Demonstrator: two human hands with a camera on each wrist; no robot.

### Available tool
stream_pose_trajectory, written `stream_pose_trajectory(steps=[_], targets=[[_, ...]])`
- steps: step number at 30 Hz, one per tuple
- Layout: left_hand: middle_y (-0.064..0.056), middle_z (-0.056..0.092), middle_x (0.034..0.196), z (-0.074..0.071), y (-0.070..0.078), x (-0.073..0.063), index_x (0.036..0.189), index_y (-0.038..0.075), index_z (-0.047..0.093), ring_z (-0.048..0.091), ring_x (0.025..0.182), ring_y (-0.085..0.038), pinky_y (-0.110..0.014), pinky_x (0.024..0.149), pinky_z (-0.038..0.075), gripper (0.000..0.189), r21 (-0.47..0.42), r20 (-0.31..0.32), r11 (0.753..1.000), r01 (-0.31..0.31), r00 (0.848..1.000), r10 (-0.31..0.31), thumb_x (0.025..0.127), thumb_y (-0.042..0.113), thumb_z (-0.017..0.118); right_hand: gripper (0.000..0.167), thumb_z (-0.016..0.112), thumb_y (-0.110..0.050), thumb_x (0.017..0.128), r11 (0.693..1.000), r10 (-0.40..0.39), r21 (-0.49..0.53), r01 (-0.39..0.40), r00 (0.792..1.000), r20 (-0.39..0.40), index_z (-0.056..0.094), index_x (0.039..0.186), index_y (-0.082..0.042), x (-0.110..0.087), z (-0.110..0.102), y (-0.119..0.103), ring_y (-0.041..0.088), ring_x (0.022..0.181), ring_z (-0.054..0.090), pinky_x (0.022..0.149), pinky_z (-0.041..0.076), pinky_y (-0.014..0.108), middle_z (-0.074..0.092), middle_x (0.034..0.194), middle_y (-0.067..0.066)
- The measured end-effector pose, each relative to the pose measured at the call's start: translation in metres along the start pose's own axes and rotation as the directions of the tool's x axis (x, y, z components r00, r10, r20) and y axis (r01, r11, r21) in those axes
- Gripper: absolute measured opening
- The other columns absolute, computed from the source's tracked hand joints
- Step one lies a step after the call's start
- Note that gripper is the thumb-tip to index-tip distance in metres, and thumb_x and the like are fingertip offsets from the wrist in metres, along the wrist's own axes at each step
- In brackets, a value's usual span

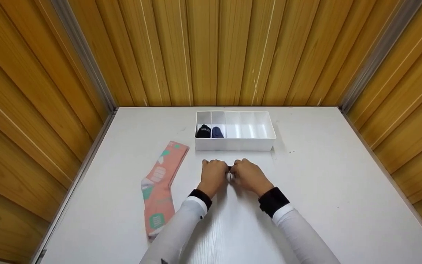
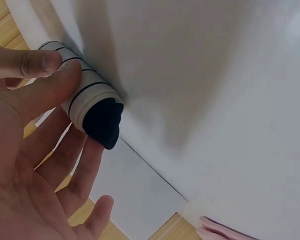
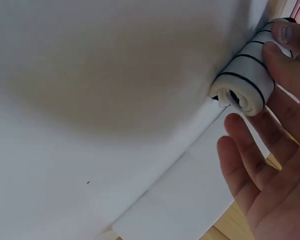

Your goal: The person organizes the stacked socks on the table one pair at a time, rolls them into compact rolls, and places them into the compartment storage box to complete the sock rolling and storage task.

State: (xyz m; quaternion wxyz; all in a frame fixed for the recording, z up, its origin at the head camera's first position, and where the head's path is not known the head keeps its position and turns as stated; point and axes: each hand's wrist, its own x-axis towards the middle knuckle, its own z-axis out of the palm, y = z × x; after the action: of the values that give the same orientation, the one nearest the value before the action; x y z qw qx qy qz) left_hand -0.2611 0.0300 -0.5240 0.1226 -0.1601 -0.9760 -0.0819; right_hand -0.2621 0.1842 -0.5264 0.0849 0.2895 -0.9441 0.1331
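Note:
A white sock point(image 2: 92, 90) with thin dark stripes is rolled into a tight cylinder, a navy part showing at one end. My left hand point(image 1: 214, 175) grips one side of it, thumb on top and fingers behind. From the other side my right hand point(image 1: 250, 176) holds the same roll between thumb and fingers. In the right wrist view the spiral layers show at the end of the striped sock point(image 3: 247, 70). The roll is close over the white table in front of the box, mostly covered by both hands in the head view.
Behind the hands stands a white divided box point(image 1: 234, 145). A black rolled sock point(image 1: 203, 132) and a navy one point(image 1: 217, 132) sit in its two leftmost compartments. Pink patterned socks point(image 1: 161, 198) lie flat left of the hands. Wood-patterned walls point(image 1: 229, 55) border the table.

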Motion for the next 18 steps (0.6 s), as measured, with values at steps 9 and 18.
stream_pose_trajectory(steps=[9, 18], targets=[[-0.006, 0.077, 0.083, -0.0067, -0.0031, 0.0071, 0.075, 0.017, 0.076, 0.073, 0.081, -0.026, -0.053, 0.086, 0.051, 0.007, -0.037, 0.127, 0.997, 0.062, 0.99, -0.057, 0.082, 0.018, 0.074, 0.015, 0.079, 0.001, 0.074, 0.997, -0.045, -0.058, 0.041, 0.996, -0.072, 0.073, 0.076, -0.012, 0.0032, 0.006, -0.0054, 0.022, 0.076, 0.054, 0.064, 0.046, 0.032, 0.064, 0.082, 0.0], [0.0, 0.077, 0.086, 0.0014, -0.0068, -0.0018, 0.086, 0.021, 0.079, 0.071, 0.081, -0.025, -0.046, 0.077, 0.049, 0.014, 0.012, 0.005, 0.998, -0.07, 0.998, 0.07, 0.091, 0.014, 0.068, 0.013, 0.081, -0.004, 0.077, 0.997, 0.026, 0.067, -0.028, 0.999, 0.036, 0.078, 0.084, -0.014, 0.004, 0.0017, 0.0014, 0.017, 0.076, 0.052, 0.067, 0.046, 0.03, 0.068, 0.084, -0.001]])
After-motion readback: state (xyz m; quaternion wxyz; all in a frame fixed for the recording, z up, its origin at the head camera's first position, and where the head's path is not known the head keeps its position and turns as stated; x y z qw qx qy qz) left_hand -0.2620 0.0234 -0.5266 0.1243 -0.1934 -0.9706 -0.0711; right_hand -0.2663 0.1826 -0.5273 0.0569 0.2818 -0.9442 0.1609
